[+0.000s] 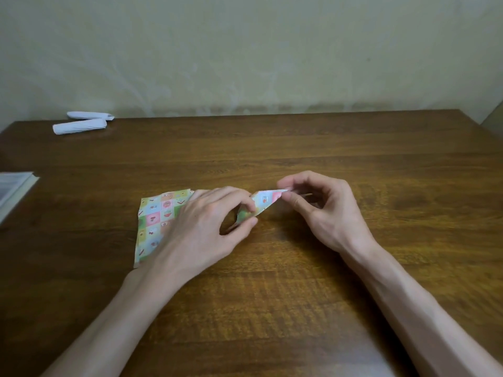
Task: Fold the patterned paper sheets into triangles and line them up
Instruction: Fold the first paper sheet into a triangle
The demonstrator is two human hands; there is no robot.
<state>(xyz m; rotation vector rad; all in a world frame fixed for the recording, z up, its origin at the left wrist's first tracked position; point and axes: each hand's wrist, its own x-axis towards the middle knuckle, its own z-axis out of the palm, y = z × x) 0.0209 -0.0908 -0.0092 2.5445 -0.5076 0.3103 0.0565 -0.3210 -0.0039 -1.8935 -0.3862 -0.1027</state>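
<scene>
A folded piece of patterned paper (262, 203) with pastel squares is held just above the wooden table (299, 281) between both hands. My left hand (206, 227) pinches its lower left end with thumb and forefinger. My right hand (318, 210) pinches its upper right tip. Under my left hand and wrist lies a flat patterned sheet (156, 221), partly hidden by the hand.
Two white rolled papers (80, 126) lie at the table's far left corner. A book or stack of printed sheets (13, 191) sits at the left edge. A pale wall rises behind the table.
</scene>
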